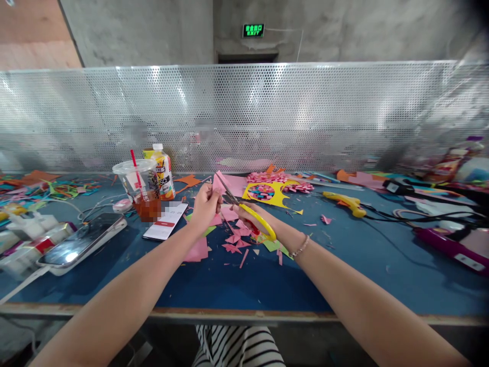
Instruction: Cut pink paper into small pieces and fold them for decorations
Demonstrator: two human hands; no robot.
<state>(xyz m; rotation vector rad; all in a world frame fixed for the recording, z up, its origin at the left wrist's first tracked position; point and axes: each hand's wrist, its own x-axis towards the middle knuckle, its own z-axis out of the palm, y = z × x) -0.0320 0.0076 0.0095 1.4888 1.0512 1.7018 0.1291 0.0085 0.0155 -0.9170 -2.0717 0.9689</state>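
My left hand [206, 205] pinches a small piece of pink paper [219, 181] above the middle of the table. In my right hand [256, 214] is a pair of scissors [263, 220] with yellow handles. Their metal blades point up and left, reaching to the pink paper; whether they touch or cut it I cannot tell. Below my hands lie several pink paper scraps [236, 237], some pointed. Beside them is a larger pink sheet [196, 251], with bits of green paper around.
A yellow cut-out sheet [284, 193] lies behind my right hand. Left stand a plastic cup [132, 178] with a straw and a bottle [165, 176]. Two phones [168, 221] lie left. A yellow glue gun [349, 205] with a cord rests right. A perforated metal screen [229, 117] closes the back.
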